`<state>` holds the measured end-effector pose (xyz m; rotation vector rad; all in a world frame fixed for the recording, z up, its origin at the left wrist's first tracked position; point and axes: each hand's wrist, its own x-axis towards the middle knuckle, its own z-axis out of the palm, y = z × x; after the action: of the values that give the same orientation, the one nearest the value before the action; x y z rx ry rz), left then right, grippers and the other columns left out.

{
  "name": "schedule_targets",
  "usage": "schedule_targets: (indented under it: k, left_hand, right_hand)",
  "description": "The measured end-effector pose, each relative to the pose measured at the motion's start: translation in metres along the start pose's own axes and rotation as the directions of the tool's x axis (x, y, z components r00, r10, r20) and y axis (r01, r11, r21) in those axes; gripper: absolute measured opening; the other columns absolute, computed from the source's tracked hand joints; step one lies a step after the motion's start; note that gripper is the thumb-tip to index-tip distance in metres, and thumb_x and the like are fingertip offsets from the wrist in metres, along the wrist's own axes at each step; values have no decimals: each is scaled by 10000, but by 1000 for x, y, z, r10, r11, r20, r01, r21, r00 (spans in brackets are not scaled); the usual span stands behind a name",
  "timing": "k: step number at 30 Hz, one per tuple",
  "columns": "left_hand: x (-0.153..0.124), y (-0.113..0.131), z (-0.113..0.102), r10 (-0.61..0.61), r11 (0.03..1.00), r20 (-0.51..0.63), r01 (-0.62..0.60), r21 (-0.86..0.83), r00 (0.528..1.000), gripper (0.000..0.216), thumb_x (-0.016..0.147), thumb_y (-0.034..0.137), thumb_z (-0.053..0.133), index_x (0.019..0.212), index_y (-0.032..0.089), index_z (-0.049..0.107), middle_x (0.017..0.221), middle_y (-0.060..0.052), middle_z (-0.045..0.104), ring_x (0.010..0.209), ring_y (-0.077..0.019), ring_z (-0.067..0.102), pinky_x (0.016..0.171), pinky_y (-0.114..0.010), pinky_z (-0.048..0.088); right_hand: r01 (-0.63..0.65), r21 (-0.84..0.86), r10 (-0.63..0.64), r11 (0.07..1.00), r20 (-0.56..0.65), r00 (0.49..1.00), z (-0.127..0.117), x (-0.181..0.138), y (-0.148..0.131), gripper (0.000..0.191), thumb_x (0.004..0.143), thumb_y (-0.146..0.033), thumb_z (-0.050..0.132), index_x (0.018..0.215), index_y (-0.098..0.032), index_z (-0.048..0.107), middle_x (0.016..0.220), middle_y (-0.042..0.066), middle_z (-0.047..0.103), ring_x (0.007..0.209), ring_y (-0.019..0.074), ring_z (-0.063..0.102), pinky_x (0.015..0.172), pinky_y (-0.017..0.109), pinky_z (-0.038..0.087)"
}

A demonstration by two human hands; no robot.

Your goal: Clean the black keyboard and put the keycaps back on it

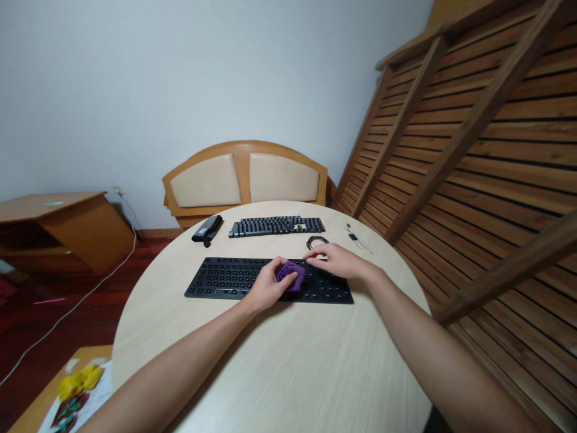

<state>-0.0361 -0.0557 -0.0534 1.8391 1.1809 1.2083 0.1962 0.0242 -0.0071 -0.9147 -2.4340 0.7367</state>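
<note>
A black keyboard base (pixel 234 278) with its keycaps off lies on the round table. My left hand (pixel 269 282) is closed around a bunched purple cloth (pixel 294 276), which sits over the right half of the base. Just to the right, my right hand (pixel 336 260) reaches over the upper right edge of the base, fingers stretched out and nothing visible in them. Whether its fingertips touch the base I cannot tell. Behind that hand lies a coiled black cable (pixel 317 240), partly hidden. Loose dark keycaps (pixel 270 226) are laid out in keyboard rows farther back.
A black pouch-like item (pixel 208 230) lies at the table's back left. Small tools with a thin wire (pixel 356 238) lie at the back right. A slatted wooden panel (pixel 473 150) leans close on the right. A headboard (pixel 246 174) stands behind the pale table (pixel 288 367).
</note>
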Motion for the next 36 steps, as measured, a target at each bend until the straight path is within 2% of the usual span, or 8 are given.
schedule_targets:
  k: [5, 9, 12, 16, 18, 26, 29, 36]
  left_hand:
    - [7, -8, 0, -45, 990, -83, 34, -137, 996, 313, 846, 435, 702, 934, 175, 552, 820, 7, 635, 765, -158, 613, 719, -270, 503]
    - [4, -7, -2, 1, 997, -41, -5, -81, 999, 268, 903, 422, 630, 988, 178, 556, 918, -35, 678, 858, -189, 653, 805, -315, 536]
    - [-1, -2, -7, 105, 981, 30, -108, 163, 994, 303, 942, 392, 588, 1158, 182, 554, 1151, -99, 690, 1070, -238, 656, 981, -396, 514]
    - [-8, 0, -12, 224, 758, 270, -341, 556, 937, 569, 910, 460, 634, 1377, 161, 509, 1466, -158, 543, 1397, -333, 453, 1189, -498, 337]
    - [-10, -2, -11, 205, 681, 320, -370, 632, 925, 660, 908, 520, 623, 1430, 140, 485, 1550, -170, 457, 1473, -361, 349, 1221, -524, 274]
    - [-10, -6, -5, 103, 631, 345, -330, 702, 933, 712, 936, 608, 541, 1462, 131, 491, 1590, -177, 400, 1496, -380, 312, 1211, -549, 268]
    - [-11, -7, -6, 101, 635, 348, -330, 698, 932, 763, 917, 653, 543, 1475, 136, 479, 1594, -182, 393, 1498, -390, 304, 1209, -564, 261]
    - [-11, -7, -5, 98, 642, 336, -318, 698, 937, 776, 908, 674, 544, 1479, 152, 473, 1596, -180, 389, 1496, -403, 300, 1200, -587, 254]
  right_hand:
    - [23, 226, -51, 974, 120, 991, 22, -3, -25, 263, 880, -331, 662, 1111, -213, 709, 1035, 34, 754, 942, 209, 689, 874, 322, 524]
    - [-13, 298, 46, 955, -105, 993, 42, -8, -22, 243, 851, -421, 699, 947, -200, 667, 907, 34, 725, 852, 208, 666, 802, 327, 529]
    - [8, 332, 85, 943, -265, 960, 38, -12, -9, 218, 834, -409, 674, 903, -212, 611, 913, 38, 707, 860, 216, 661, 821, 345, 527]
    - [-26, 173, 119, 984, -553, 824, 16, -24, 14, 200, 820, -362, 658, 934, -220, 576, 966, 56, 691, 922, 233, 643, 881, 363, 503]
    - [-80, 75, 109, 994, -593, 798, 8, -29, 23, 203, 834, -346, 659, 975, -212, 604, 970, 63, 698, 935, 242, 642, 886, 369, 493]
    - [76, -159, -108, 984, -202, 974, 17, -25, 23, 232, 841, -165, 641, 1019, -243, 766, 1026, 64, 688, 993, 235, 641, 912, 362, 485]
    - [89, -186, -111, 978, -107, 988, 18, -23, 24, 318, 785, -79, 635, 1004, -256, 781, 1049, 53, 686, 1018, 230, 638, 941, 358, 479]
    - [-73, -336, 32, 939, -126, 992, -3, -36, 29, 227, 790, -129, 620, 876, -251, 791, 947, 39, 705, 867, 211, 656, 830, 306, 479]
